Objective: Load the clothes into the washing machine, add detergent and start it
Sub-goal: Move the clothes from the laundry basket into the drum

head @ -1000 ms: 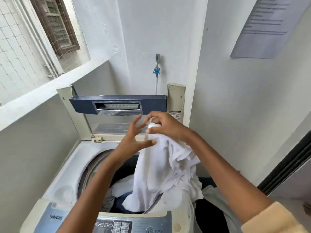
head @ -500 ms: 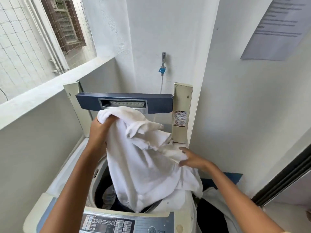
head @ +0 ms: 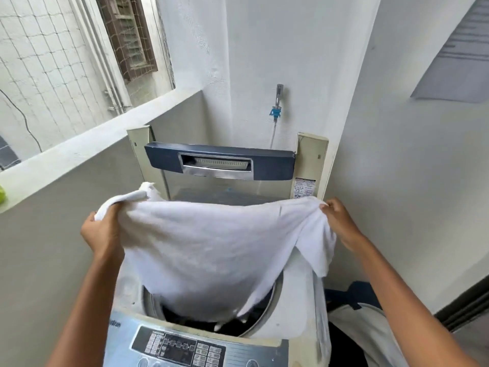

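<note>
A person opens out a white garment [head: 211, 242] over a top-loading washing machine [head: 296, 300], its lid [head: 219, 161] raised against the wall. Half a second earlier the cloth hung bunched from the left hand [head: 102, 233], held high, with the right hand [head: 337, 221] lying flat on it. Now it is stretched wide between both hands, level above the drum [head: 150, 300], and its lower edge already trails inside on top of dark laundry [head: 238, 325].

Loading appears to be under way, with this piece seemingly ready to drop. Detergent and the control panel [head: 180, 345] are likely later steps.

The left hand's fingers are curled round the gathered left corner, knuckles toward the camera. The right hand pinches the far right edge, arm reaching forward. More clothes [head: 362, 327] wait just beside the machine.
</note>
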{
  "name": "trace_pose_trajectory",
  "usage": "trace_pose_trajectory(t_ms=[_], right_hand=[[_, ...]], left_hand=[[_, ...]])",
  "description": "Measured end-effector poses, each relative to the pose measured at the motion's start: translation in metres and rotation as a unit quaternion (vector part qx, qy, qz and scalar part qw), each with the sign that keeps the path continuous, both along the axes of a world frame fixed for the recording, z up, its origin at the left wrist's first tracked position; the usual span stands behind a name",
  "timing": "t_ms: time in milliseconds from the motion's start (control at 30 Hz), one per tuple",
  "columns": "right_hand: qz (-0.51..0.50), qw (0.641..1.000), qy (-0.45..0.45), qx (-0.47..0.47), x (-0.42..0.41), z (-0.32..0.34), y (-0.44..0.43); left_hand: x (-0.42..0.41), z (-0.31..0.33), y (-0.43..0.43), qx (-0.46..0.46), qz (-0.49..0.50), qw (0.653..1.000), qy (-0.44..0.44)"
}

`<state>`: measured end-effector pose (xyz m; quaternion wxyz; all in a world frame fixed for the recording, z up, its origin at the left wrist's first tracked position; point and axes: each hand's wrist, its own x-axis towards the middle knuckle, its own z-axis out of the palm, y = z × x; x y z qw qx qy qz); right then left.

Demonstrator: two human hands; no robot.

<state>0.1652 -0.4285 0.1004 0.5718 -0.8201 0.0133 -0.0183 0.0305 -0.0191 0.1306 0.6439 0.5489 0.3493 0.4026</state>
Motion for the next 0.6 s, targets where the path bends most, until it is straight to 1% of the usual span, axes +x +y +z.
trace_pose_trajectory(t_ms=[100, 200, 267, 300, 367, 433, 533, 600], right_hand=[[-0.026, 0.998, -0.021, 0.058, 0.004, 0.027, 0.000], [-0.026, 0.983, -0.031, 0.177, 0.003, 0.050, 0.006], [-0.004, 0.967, -0.026, 0.253, -0.002, 0.065, 0.015], [0.017, 0.961, -0.023, 0.275, -0.005, 0.072, 0.020], [0.070, 0.957, -0.029, 0.281, -0.007, 0.080, 0.029], [0.129, 0.958, -0.044, 0.252, -0.009, 0.083, 0.038], [0.204, 0.951, -0.072, 0.222, -0.013, 0.088, 0.053], [0.213, 0.947, -0.083, 0.224, -0.018, 0.092, 0.065]], left_hand=[[-0.004, -0.006, 0.010, -0.028, 0.000, 0.999, 0.038], [-0.005, -0.006, 0.012, -0.056, -0.042, 0.994, 0.080], [-0.005, -0.009, 0.015, -0.097, -0.087, 0.989, 0.071], [-0.004, -0.012, 0.016, -0.104, -0.109, 0.987, 0.060], [-0.001, -0.016, 0.015, -0.079, -0.148, 0.984, 0.059], [0.000, -0.019, 0.010, -0.043, -0.166, 0.983, 0.060], [0.003, -0.020, -0.004, 0.023, -0.178, 0.982, 0.058], [0.005, -0.017, -0.016, 0.058, -0.168, 0.984, 0.010]])
